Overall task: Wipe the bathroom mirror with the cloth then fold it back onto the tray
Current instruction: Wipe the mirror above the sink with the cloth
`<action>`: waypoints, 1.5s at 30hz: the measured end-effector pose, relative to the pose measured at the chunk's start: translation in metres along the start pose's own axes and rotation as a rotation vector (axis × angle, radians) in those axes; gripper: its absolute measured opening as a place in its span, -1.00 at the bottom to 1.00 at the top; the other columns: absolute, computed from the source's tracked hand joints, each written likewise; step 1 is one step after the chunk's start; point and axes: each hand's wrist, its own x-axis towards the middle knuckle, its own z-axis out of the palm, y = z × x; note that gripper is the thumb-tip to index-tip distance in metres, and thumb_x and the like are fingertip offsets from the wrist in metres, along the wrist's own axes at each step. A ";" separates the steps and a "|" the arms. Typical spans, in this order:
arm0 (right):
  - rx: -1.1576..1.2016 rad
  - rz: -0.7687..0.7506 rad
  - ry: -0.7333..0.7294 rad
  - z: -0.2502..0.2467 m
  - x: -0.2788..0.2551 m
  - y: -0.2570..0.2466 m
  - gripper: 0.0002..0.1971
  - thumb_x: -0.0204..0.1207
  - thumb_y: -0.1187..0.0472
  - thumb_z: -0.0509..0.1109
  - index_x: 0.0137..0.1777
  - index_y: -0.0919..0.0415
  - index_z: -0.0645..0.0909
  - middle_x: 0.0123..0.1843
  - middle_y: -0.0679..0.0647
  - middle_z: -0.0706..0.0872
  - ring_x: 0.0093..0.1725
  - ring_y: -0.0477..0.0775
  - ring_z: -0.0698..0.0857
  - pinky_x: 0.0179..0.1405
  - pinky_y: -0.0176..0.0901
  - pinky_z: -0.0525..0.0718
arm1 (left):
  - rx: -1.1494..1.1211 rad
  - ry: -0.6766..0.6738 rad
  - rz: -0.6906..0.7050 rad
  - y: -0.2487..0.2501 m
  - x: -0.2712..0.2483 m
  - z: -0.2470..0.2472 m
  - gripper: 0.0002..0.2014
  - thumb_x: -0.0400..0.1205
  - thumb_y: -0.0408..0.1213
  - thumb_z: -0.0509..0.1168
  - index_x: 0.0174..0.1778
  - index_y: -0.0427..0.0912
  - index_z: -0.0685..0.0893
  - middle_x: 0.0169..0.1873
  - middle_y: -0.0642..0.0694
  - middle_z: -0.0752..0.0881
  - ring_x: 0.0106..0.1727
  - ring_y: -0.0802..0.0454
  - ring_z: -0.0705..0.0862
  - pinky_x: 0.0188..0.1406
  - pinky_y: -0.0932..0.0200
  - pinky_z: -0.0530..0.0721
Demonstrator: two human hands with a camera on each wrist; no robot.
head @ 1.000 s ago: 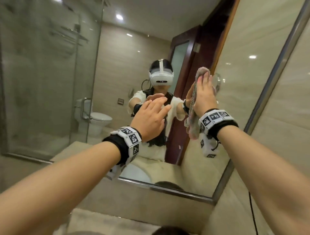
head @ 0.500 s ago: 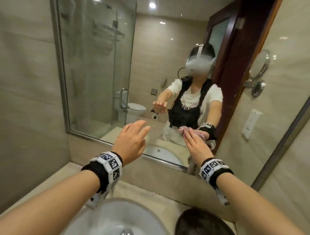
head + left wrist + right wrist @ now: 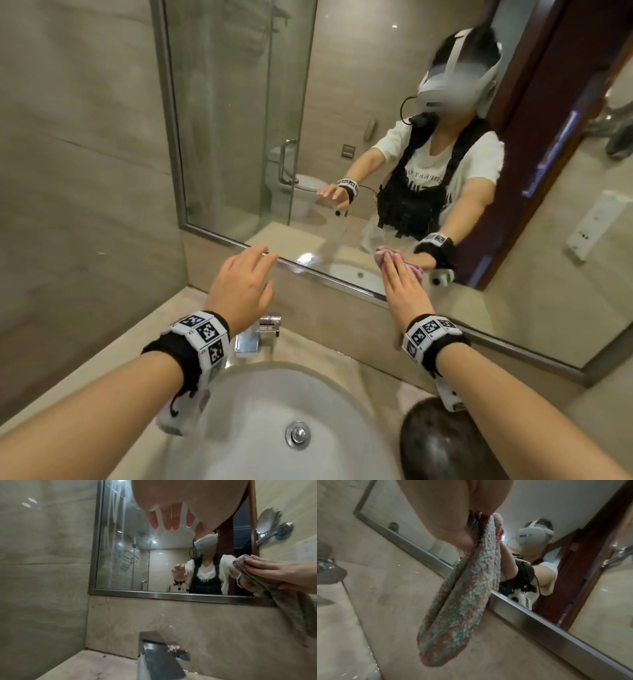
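Note:
The wall mirror (image 3: pixel 239 137) has a metal frame whose lower edge (image 3: pixel 325 274) runs above the sink. My right hand (image 3: pixel 397 277) lies flat, fingers straight, pressing a pink and teal fluffy cloth (image 3: pixel 381 257) against the glass at the mirror's bottom edge. In the left wrist view the right hand (image 3: pixel 274 569) covers the cloth (image 3: pixel 283 608), whose loose end hangs below the frame. The right wrist view shows the cloth (image 3: pixel 464 601) dangling from under my palm. My left hand (image 3: pixel 246 277) hovers open with spread fingers just before the frame, touching nothing. No tray is in view.
A white basin (image 3: pixel 274 411) and a chrome faucet (image 3: pixel 260 332) sit directly below my hands. A dark round object (image 3: pixel 442 445) stands on the counter under my right forearm. A small round mirror (image 3: pixel 267 519) is mounted on the wall to the right.
My right hand slid the cloth from high on the mirror's right side down to its bottom edge. The left hand lowered too, and the view tilted down onto the sink.

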 end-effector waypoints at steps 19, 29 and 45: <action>0.052 -0.045 0.034 -0.019 0.217 -0.228 -0.36 0.67 0.16 -0.08 0.62 0.01 -0.37 0.60 0.07 0.37 0.68 0.01 0.01 0.63 0.05 -0.09 | -0.149 -0.104 -0.110 -0.270 0.033 0.024 -0.60 0.46 -0.21 0.12 0.16 -0.27 0.63 0.11 -0.23 0.70 0.12 -0.20 0.69 0.00 -0.04 0.67; -0.410 -0.273 0.028 -0.079 0.327 -0.273 -0.38 0.66 0.07 0.02 0.64 0.29 -0.07 0.70 0.15 -0.01 0.68 0.15 -0.04 0.25 0.01 -0.79 | -0.245 -0.078 -0.166 -0.300 0.050 0.039 -0.65 0.44 -0.29 0.21 0.12 -0.30 0.64 0.04 -0.25 0.71 -0.06 -0.25 0.74 -0.20 -0.03 0.70; -0.304 -0.208 0.090 -0.102 0.352 -0.278 -0.34 0.56 0.03 0.18 0.60 0.32 0.15 0.65 0.17 0.21 0.64 0.17 0.18 0.39 0.13 -0.66 | -0.372 0.046 -0.360 -0.304 0.079 0.016 -0.79 0.58 -0.26 0.19 0.08 -0.16 0.64 0.06 -0.16 0.71 -0.03 -0.27 0.70 -0.10 -0.12 0.68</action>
